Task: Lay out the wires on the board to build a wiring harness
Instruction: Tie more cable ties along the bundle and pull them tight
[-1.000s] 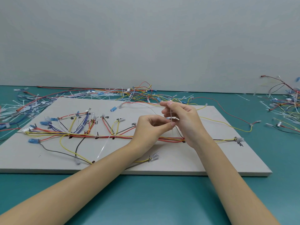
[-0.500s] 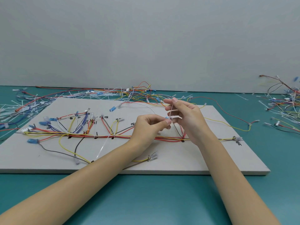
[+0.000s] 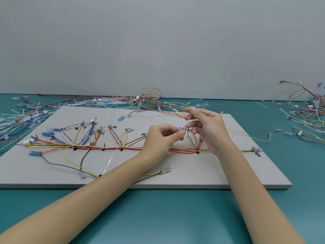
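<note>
A grey board (image 3: 228, 175) lies on a teal table (image 3: 158, 217), and it carries the harness (image 3: 112, 147): a bundle of red, yellow, orange and dark wires that runs left to right across its middle, with branches fanning toward the far left edge, several of them ending in blue or clear connectors. A clear tie (image 3: 112, 158) slants from the bundle toward the near edge.

Both hands hover over the right half of the board. The left hand (image 3: 161, 138) has thumb and forefinger pinched together on a thin clear tie (image 3: 186, 122) close to a small blue connector (image 3: 180, 127); the other fingers are curled under. The right hand (image 3: 207, 125) pinches the upper end of the same tie between thumb and forefinger, other fingers loosely bent.

Loose wires (image 3: 140, 103) and ties are heaped on the table past the far edge of the board and to its left. Another heap (image 3: 309, 111) lies far right, well apart from the board.
</note>
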Tool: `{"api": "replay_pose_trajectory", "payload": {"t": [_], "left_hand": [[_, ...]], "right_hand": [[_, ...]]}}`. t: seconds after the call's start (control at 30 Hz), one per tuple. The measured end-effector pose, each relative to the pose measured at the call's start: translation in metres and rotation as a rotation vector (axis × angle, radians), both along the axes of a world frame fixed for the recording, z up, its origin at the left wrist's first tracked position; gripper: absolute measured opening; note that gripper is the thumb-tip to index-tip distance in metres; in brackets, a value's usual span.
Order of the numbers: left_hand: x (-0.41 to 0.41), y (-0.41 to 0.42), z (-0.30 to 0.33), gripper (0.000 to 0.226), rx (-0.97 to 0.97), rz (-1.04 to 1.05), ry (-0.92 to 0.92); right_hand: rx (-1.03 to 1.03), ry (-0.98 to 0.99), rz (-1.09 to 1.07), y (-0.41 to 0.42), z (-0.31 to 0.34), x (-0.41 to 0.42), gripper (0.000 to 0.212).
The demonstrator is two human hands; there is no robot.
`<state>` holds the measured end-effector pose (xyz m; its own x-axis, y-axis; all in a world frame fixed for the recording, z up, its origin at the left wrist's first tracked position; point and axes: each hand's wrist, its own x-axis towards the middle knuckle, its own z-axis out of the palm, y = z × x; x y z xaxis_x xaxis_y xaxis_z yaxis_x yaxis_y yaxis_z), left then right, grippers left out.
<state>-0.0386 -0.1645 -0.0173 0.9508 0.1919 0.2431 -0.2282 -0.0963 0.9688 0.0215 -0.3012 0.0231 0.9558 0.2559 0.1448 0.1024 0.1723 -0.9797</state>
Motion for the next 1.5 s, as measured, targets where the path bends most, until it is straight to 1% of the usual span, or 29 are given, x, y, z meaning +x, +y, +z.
{"api": "replay_pose_trajectory", "payload": {"t": [0.07,0.17,0.3,0.37,0.53,0.77,0.93,1.17,1.27,1.5], "left_hand": [[0.001,0.000,-0.002,0.005,0.076,0.016,0.004],[-0.001,-0.003,-0.007,0.004,0.264,0.036,0.008],[-0.001,-0.003,-0.008,0.021,0.596,-0.006,-0.002],[-0.001,-0.001,-0.004,0.023,0.688,-0.054,-0.007],[-0.001,0.000,0.001,0.017,0.764,-0.104,-0.013],[0.003,0.001,0.006,0.011,0.866,-0.167,-0.043],[0.006,0.000,0.002,0.013,1.032,-0.179,-0.064],[0.009,-0.004,-0.001,0.020,1.172,-0.123,0.010],[0.011,-0.005,-0.003,0.022,1.207,-0.115,0.010],[0.014,-0.005,-0.006,0.024,1.209,-0.117,0.040]], "right_hand": [[0.000,-0.010,-0.009,-0.003,-0.001,0.003,0.020],[-0.046,-0.069,-0.104,-0.010,-0.004,0.012,0.019],[-0.076,-0.109,-0.228,-0.022,-0.011,0.026,0.021],[-0.098,-0.128,-0.258,-0.027,-0.013,0.031,0.023],[-0.161,-0.194,-0.282,-0.031,-0.017,0.037,0.022],[-0.260,-0.188,-0.208,-0.028,-0.021,0.037,0.023],[-0.319,-0.164,-0.150,-0.022,-0.024,0.034,0.023],[-0.375,-0.151,-0.128,-0.018,-0.026,0.031,0.020],[-0.419,-0.160,-0.138,-0.017,-0.026,0.030,0.019],[-0.506,-0.174,-0.118,-0.014,-0.023,0.026,0.018]]}}
